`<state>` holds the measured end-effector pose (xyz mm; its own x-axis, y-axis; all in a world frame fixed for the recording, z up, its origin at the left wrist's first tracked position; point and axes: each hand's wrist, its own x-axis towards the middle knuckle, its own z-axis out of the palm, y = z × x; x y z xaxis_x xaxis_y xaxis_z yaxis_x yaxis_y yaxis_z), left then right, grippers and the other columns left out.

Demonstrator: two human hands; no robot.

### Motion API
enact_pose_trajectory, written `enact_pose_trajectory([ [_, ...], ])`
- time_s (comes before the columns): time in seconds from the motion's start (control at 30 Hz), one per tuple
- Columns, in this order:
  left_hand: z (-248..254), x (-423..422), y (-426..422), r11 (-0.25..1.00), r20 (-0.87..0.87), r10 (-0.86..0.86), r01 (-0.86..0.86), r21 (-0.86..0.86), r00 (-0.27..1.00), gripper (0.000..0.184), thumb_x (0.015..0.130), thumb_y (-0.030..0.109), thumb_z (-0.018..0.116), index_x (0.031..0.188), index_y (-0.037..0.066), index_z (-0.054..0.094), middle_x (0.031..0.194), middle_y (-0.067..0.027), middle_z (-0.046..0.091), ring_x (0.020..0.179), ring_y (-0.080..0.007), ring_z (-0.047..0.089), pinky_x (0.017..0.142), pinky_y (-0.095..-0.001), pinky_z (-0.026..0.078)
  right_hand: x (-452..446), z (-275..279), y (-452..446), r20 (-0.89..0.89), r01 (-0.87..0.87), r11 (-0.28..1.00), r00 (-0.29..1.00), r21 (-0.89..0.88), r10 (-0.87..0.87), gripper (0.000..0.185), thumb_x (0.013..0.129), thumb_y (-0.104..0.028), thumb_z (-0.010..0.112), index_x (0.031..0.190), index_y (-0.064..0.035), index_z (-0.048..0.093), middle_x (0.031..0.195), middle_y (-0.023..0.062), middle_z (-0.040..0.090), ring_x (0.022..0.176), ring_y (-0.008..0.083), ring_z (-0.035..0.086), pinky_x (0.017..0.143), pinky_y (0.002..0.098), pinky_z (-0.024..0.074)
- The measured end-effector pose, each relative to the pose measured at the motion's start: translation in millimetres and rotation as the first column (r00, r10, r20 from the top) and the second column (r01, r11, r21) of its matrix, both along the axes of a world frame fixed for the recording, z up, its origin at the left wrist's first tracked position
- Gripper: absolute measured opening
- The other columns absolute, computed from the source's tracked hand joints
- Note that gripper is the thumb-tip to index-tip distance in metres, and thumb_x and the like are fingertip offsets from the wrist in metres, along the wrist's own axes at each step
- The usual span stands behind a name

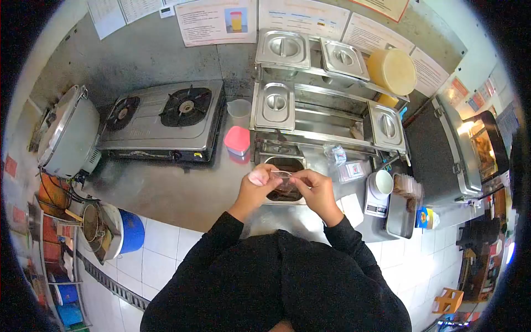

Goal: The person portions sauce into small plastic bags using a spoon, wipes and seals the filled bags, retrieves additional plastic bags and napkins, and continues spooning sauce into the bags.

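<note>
Both hands meet above a rectangular steel pan point(298, 164) set in the counter, with dark brown contents that I cannot make out. Between the fingertips is a small piece of clear plastic point(282, 175), which looks like a little bag. My left hand point(253, 188) pinches its left side. A pale pinkish round thing point(258, 177) shows against that hand; its kind is unclear. My right hand point(317, 189) pinches the plastic's right side with thumb and fingers. Right of the pan lie packs of small clear bags point(350, 172) with printed labels.
A two-burner gas stove point(163, 119) stands at left, near a pink-lidded tub point(237, 138) and a clear jug point(239, 109). Behind the pan rises a steel rack point(326, 135) with lidded pans. At right are a scale point(376, 206) bearing a white bowl point(381, 183), and a metal tray point(399, 220).
</note>
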<state>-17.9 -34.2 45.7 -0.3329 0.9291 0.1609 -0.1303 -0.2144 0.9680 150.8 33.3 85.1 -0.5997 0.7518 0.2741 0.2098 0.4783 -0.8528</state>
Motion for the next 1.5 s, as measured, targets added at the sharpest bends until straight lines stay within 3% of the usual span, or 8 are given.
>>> enact_pose_trajectory([
  [0.03,-1,0,0,1.000,0.000,-0.005,0.005,-0.001,1.000,0.024,0.076,0.003,0.070,0.071,0.005,0.047,0.094,-0.0084,0.057,0.077,-0.0161,0.054,0.074,-0.0292,0.047,2,4,-2,0.000,0.005,1.000,1.000,-0.001,-0.005,0.014,0.083,-0.004,0.063,0.096,0.0002,0.061,0.085,0.0075,0.066,0.071,0.0126,0.062,0.063,0.0248,0.0501],
  [0.1,-1,1,1,0.999,0.420,-0.043,0.036,0.026,0.906,0.028,0.081,-0.002,0.064,0.068,0.010,0.041,0.088,-0.0083,0.061,0.074,-0.0147,0.056,0.071,-0.0276,0.048,6,13,-7,-0.137,0.038,0.991,0.989,-0.126,-0.055,0.023,0.086,-0.002,0.059,0.108,0.0004,0.056,0.086,0.0087,0.067,0.076,0.0123,0.064,0.066,0.0241,0.0507],
  [0.43,19,42,8,0.999,0.354,0.002,-0.017,0.038,0.935,0.030,0.084,0.000,0.062,0.068,0.009,0.038,0.095,-0.0131,0.062,0.079,-0.0161,0.060,0.069,-0.0288,0.052,23,1,-4,-0.502,-0.124,0.927,0.861,-0.355,-0.077,0.044,0.084,0.003,0.060,0.124,-0.0001,0.041,0.092,0.0133,0.065,0.082,0.0168,0.064,0.073,0.0259,0.0508],
  [0.67,23,90,31,1.000,0.285,-0.012,0.011,0.003,0.959,0.029,0.084,0.000,0.061,0.068,0.006,0.038,0.095,-0.0126,0.061,0.079,-0.0159,0.061,0.066,-0.0288,0.054,73,0,9,-0.328,-0.093,0.865,0.941,-0.494,-0.086,0.048,0.082,0.003,0.063,0.124,-0.0009,0.041,0.091,0.0124,0.066,0.085,0.0162,0.064,0.073,0.0256,0.0511],
  [0.87,9,161,58,0.996,0.116,-0.083,0.085,-0.011,0.990,0.028,0.083,-0.003,0.060,0.069,0.008,0.038,0.090,-0.0115,0.059,0.081,-0.0163,0.060,0.068,-0.0291,0.053,144,-8,32,-0.488,-0.113,0.836,0.850,-0.536,-0.197,0.035,0.083,0.002,0.061,0.115,0.0007,0.048,0.094,0.0111,0.064,0.084,0.0152,0.063,0.074,0.0273,0.0534],
  [1.0,29,220,70,0.989,0.225,-0.133,0.143,-0.029,0.965,0.026,0.084,0.001,0.060,0.065,0.005,0.043,0.085,-0.0055,0.060,0.076,-0.0080,0.054,0.066,-0.0229,0.046,191,-6,42,-0.462,-0.035,0.851,0.851,-0.525,-0.250,0.031,0.083,0.002,0.061,0.111,-0.0004,0.050,0.089,0.0064,0.062,0.080,0.0118,0.062,0.072,0.0257,0.0529],
  [1.2,35,278,82,0.967,0.008,-0.252,0.252,0.023,0.968,0.031,0.083,-0.003,0.058,0.063,0.008,0.037,0.079,-0.0066,0.060,0.073,-0.0091,0.053,0.066,-0.0226,0.043,268,-1,51,-0.534,-0.120,0.828,0.812,-0.548,-0.236,0.029,0.083,0.001,0.062,0.110,-0.0010,0.052,0.088,0.0037,0.062,0.081,0.0088,0.061,0.073,0.0230,0.0504],
  [1.5,12,349,100,0.904,0.228,-0.425,0.426,0.050,0.876,0.033,0.083,-0.004,0.058,0.063,0.009,0.035,0.077,-0.0079,0.058,0.072,-0.0111,0.054,0.066,-0.0254,0.045,358,-14,43,-0.619,-0.030,0.794,0.645,-0.607,-0.449,0.042,0.084,0.002,0.060,0.121,-0.0046,0.040,0.090,0.0078,0.064,0.086,0.0114,0.061,0.078,0.0238,0.0475],
])
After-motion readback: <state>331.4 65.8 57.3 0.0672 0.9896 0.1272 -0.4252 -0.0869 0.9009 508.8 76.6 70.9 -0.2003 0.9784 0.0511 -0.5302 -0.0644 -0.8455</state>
